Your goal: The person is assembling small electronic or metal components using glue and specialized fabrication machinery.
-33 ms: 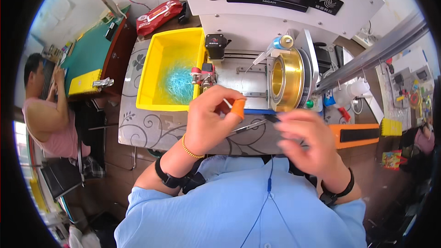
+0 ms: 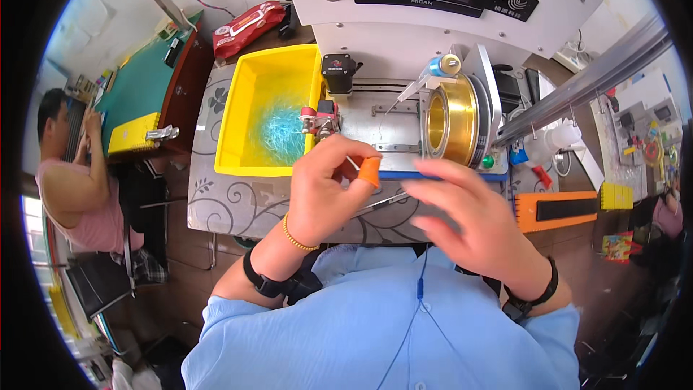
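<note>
Left hand [image 2: 321,186] pinched, orange cot [image 2: 369,172] presumably giving its thumb grip, any held item unclear; right hand [image 2: 471,211], to the right, loosely spread.

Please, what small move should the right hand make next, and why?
Perhaps bring the right hand closer to the left hand: the right is open, with nothing visible in it, while the left thumb, in an orange cover, is against the index fingertip.
</note>
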Action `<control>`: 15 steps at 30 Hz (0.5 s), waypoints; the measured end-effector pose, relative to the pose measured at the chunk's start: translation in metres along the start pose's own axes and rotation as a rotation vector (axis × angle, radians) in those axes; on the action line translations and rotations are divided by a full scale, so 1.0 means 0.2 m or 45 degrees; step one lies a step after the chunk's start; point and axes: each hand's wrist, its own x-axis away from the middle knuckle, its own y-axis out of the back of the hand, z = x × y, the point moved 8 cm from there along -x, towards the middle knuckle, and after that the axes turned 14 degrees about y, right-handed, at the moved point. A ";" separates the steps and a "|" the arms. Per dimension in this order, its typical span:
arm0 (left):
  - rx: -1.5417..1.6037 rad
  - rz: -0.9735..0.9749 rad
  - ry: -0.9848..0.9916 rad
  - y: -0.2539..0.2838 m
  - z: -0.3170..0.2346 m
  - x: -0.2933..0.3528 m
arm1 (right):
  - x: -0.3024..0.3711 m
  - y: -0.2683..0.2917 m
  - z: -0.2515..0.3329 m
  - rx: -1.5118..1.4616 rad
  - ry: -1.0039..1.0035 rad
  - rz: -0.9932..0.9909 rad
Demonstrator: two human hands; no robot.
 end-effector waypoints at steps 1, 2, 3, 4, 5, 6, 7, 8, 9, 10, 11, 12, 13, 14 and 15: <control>-0.023 -0.036 -0.012 0.04 0.00 0.00 | -0.08 -0.05 0.01 0.093 -0.022 -0.062; -0.020 -0.034 -0.014 0.06 0.01 -0.01 | -0.12 -0.09 -0.01 0.097 -0.023 -0.062; -0.022 -0.041 -0.012 0.08 0.02 -0.02 | -0.14 -0.15 -0.04 0.223 -0.097 0.078; -0.021 -0.054 -0.007 0.11 0.03 -0.03 | -0.16 -0.21 -0.09 0.347 -0.166 0.223; -0.016 -0.087 0.010 0.14 0.05 -0.03 | -0.20 -0.23 -0.09 0.437 -0.068 0.152; 0.017 -0.116 0.019 0.16 0.06 -0.02 | -0.24 -0.25 -0.10 0.421 -0.043 0.178; 0.051 -0.147 0.029 0.19 0.07 -0.02 | -0.27 -0.23 -0.10 0.433 -0.019 0.074; 0.063 -0.174 0.045 0.22 0.09 -0.02 | -0.31 -0.20 -0.10 0.447 0.000 -0.035; 0.084 -0.182 0.058 0.25 0.11 -0.02 | -0.34 -0.20 -0.12 0.479 0.011 -0.071; 0.105 -0.188 0.069 0.26 0.12 -0.02 | -0.37 -0.23 -0.14 0.468 0.028 -0.049; 0.119 -0.199 0.076 0.27 0.14 -0.01 | -0.38 -0.25 -0.16 0.457 0.033 -0.063; 0.142 -0.167 0.034 0.26 0.13 -0.01 | -0.40 -0.26 -0.17 0.449 0.035 -0.078; 0.164 -0.133 -0.011 0.25 0.12 -0.01 | -0.41 -0.27 -0.18 0.451 0.039 -0.066; 0.173 -0.140 -0.006 0.24 0.13 0.00 | -0.41 -0.29 -0.19 0.422 0.039 -0.059; 0.187 -0.080 -0.025 0.21 0.12 0.00 | -0.42 -0.29 -0.19 0.394 0.037 -0.055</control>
